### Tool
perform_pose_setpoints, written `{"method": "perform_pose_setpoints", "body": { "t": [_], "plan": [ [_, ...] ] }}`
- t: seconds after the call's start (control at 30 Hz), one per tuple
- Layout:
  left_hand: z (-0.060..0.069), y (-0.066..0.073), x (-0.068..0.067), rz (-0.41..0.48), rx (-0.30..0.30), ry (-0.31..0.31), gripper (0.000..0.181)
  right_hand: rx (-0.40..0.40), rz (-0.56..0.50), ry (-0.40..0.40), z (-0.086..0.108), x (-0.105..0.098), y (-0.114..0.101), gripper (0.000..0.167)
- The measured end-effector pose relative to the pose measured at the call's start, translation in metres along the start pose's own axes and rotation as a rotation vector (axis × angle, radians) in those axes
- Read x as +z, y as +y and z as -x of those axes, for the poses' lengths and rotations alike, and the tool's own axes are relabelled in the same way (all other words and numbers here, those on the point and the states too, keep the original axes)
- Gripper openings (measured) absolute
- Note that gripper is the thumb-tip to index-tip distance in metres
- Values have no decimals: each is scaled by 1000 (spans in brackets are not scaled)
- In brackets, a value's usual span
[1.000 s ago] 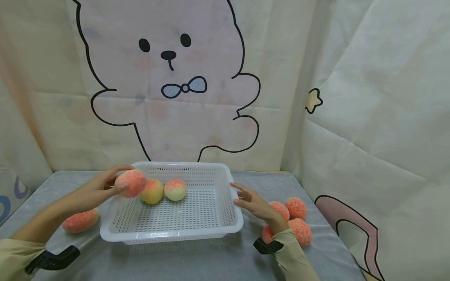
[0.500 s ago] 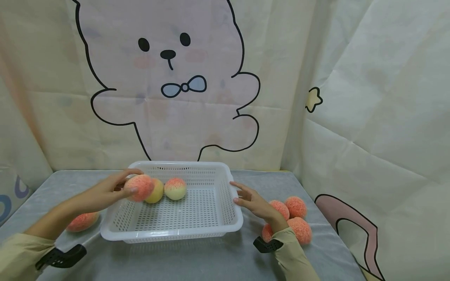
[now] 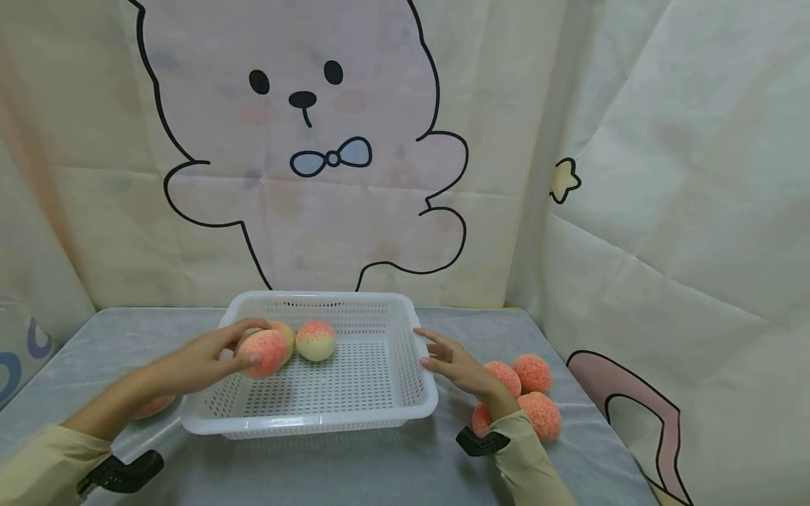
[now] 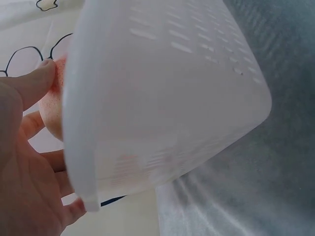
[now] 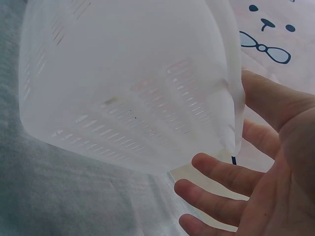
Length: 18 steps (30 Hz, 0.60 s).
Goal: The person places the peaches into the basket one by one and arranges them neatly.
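My left hand (image 3: 201, 357) holds a red-orange peach (image 3: 263, 353) between thumb and fingers, over the left part of a white plastic basket (image 3: 310, 423). In the left wrist view the basket's rim partly hides this peach (image 4: 52, 104). Two more peaches lie inside the basket: a yellowish one (image 3: 290, 339), mostly covered by the held peach, and a red-and-cream one (image 3: 316, 341). On the basket's right rim rests my right hand (image 3: 460, 364). Its thumb and index finger are at the rim, with the other fingers spread below, outside the wall (image 5: 128, 73).
Several red-orange peaches (image 3: 541, 416) sit together at the right, partly behind the right forearm. Another peach (image 3: 154, 407) lies left of the basket, largely hidden by the left forearm. A grey cloth (image 3: 316, 471) covers the table, and a printed curtain (image 3: 493, 211) hangs behind it.
My left hand has moved right and down with its peach, from the basket's left edge to over its inside. The right hand and the basket have stayed in place.
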<state>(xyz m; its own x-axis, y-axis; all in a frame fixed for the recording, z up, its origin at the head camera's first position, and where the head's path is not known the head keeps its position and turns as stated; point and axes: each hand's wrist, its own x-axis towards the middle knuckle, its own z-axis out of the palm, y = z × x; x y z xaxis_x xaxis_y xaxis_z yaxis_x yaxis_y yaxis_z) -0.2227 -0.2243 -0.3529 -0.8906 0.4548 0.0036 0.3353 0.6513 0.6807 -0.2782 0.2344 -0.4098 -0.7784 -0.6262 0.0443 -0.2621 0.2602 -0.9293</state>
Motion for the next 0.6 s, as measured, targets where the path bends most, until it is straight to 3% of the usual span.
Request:
{"method": "perform_pose_setpoints", "body": {
  "t": [0.13, 0.33, 0.6],
  "plan": [
    [0, 3, 6, -8, -18, -15, 63, 11, 2, 6, 0, 0, 0, 67],
    [1, 1, 13, -110, 107, 52, 60, -2, -8, -5, 0, 1, -1, 67],
    [-2, 1, 19, -85, 170, -12, 54, -34, -31, -29, 0, -2, 1, 67]
  ]
}}
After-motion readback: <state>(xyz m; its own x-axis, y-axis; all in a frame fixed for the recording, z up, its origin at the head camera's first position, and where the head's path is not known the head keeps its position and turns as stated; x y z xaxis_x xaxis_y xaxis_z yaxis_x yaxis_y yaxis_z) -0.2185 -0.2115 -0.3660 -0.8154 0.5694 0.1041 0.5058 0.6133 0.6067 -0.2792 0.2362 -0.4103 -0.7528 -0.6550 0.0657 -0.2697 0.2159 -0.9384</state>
